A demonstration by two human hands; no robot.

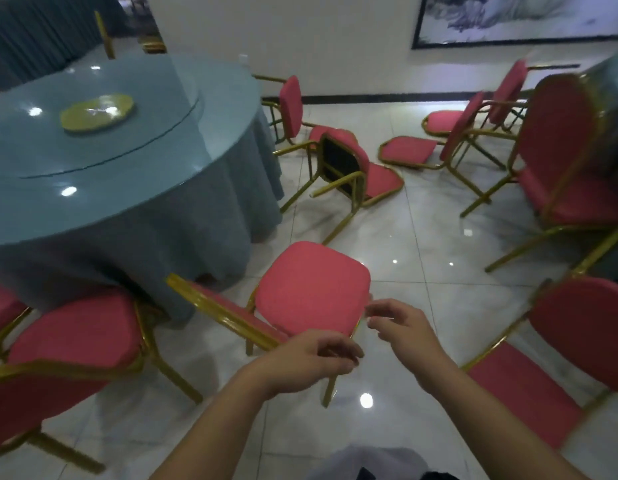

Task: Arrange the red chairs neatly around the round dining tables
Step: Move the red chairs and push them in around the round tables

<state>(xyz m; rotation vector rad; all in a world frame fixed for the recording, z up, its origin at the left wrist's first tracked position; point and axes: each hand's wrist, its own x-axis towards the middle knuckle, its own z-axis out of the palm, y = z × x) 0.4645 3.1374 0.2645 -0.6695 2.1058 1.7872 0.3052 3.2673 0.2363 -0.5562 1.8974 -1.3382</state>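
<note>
A round dining table (183,209) with a blue cloth and glass top fills the left. Just right of it stands a red chair (314,285) with a gold frame, its seat facing up and its backrest edge-on on the left. My left hand (311,358) hovers over the seat's near corner with loosely curled fingers that hold nothing I can see. My right hand (401,327) is beside the seat's right edge, its fingertips just off the cushion. Another red chair (75,327) stands tucked against the table at the lower left.
Several red chairs lie tipped over on the tiled floor: one (363,168) by the table's far side, others (409,150) further back. More chairs crowd the right (560,143) and lower right (584,323). A yellow-green plate (96,112) sits on the table's turntable.
</note>
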